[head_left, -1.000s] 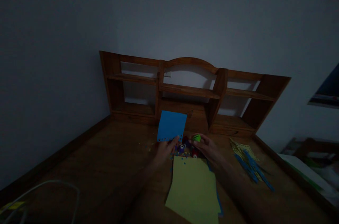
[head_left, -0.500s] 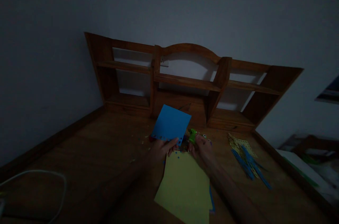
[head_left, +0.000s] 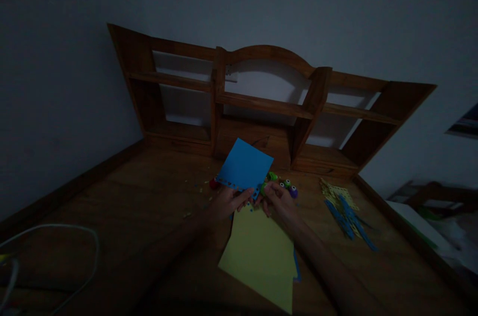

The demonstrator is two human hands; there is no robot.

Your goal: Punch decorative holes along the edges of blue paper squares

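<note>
A blue paper sheet with a row of punched holes along its near edge is pinched in my left hand, thumb on top. My right hand is closed around a small green craft punch at the sheet's near right corner. Whether the paper sits inside its slot is too dark to tell. Under my hands lies a yellow paper sheet with blue paper bits on its far end. Just beyond my right hand are another green punch and a purple punch. A red punch is partly hidden behind the blue sheet.
A wooden shelf unit stands along the back of the desk. Punched blue and yellow strips lie in a pile at the right. Small paper bits are scattered left of the sheet. A white cable curves across the left side.
My right hand has brought the green punch leftward to the blue sheet's corner. The blue sheet has shifted slightly right. The view has tilted a little, showing more punches beyond my right hand.
</note>
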